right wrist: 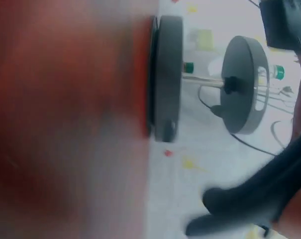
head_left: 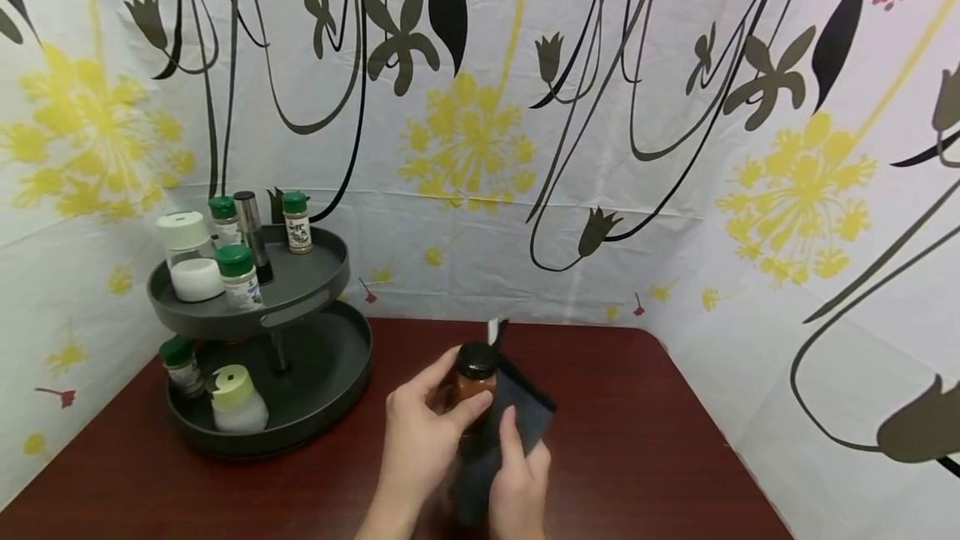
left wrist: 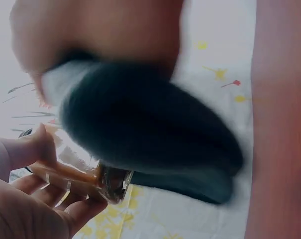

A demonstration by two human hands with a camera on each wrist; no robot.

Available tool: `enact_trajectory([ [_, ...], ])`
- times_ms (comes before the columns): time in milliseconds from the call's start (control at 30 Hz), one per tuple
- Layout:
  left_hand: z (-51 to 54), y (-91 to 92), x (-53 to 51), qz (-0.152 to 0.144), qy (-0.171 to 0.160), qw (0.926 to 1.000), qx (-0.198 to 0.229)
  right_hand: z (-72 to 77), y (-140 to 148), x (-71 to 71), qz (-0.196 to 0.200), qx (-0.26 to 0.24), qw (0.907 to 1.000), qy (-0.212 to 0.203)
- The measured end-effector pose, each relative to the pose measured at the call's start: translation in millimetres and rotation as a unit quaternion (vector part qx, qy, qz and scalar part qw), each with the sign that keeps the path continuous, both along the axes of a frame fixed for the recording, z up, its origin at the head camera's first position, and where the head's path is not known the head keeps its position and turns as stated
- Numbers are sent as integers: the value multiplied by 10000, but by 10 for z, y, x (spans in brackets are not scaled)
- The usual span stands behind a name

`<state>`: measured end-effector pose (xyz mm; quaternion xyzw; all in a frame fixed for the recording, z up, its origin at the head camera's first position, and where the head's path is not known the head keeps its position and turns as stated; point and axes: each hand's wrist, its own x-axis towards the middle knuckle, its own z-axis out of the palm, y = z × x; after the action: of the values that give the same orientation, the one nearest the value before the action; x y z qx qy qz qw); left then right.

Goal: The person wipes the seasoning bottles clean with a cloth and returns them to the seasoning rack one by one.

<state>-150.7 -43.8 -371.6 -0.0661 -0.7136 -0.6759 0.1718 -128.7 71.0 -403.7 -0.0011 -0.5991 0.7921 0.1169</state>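
My left hand point(head_left: 420, 427) grips a small amber jar point(head_left: 471, 383) with a black lid, its thumb across the front and fingers round the back. A dark blue-grey cloth point(head_left: 517, 398) is pinched in my right hand point(head_left: 521, 486), right beside the jar, with a white tag at its top corner. In the left wrist view the blurred cloth point(left wrist: 145, 119) passes in front of the jar point(left wrist: 73, 154) and hides part of it. Folds of the cloth point(right wrist: 245, 199) hang from the right hand in the right wrist view. Whether cloth and jar touch, I cannot tell.
On the left of the dark red table point(head_left: 622, 423) stands a two-tier black turntable rack point(head_left: 322, 348). Its tiers hold several green-capped spice jars point(head_left: 297, 227), a pale-lidded container point(head_left: 193, 269), a metallic cylinder point(head_left: 252, 232) and a yellow-lidded container point(head_left: 238, 402). Patterned fabric hangs behind.
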Motion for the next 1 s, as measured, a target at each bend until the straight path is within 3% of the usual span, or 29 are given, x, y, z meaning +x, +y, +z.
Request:
enact_trajectory([
  [67, 21, 1, -2, 40, 10, 10000, -35, -18, 53, -49, 323, 5, 9985, -452],
  [167, 16, 7, -2, 18, 27, 10000, -80, 119, 131, -105, 690, 204, 9946, -754],
  [233, -2, 19, 4, -92, 15, 9999, -137, 274, 166, -96, 732, 481, 9947, -546],
  [367, -23, 42, 29, -336, -43, 9994, -85, 495, 149, 15, 275, 894, 9954, 195],
  [433, -12, 47, 46, -355, -14, 9994, 17, 471, 94, 83, -4, 795, 9950, 611],
  [533, 25, 37, 65, -268, 109, 9994, 187, 291, -25, 153, -420, 451, 9938, 920],
  [667, 73, -4, 63, 23, 198, 9990, 392, 71, -72, 139, -520, 43, 9983, 262],
  [733, 82, -18, 56, 202, 199, 9980, 567, 38, -24, 87, -180, -345, 9989, -261],
  [800, 80, -17, 53, 268, 191, 9959, 847, 43, 51, 34, 410, -979, 9921, -674],
  [900, 56, 16, 64, 84, 157, 9925, 1210, 75, 170, -9, 1341, -1883, 9677, -1006],
  [1000, 21, 73, 93, -235, 134, 9920, 1234, 116, 239, -17, 1852, -2358, 9484, -1030],
])
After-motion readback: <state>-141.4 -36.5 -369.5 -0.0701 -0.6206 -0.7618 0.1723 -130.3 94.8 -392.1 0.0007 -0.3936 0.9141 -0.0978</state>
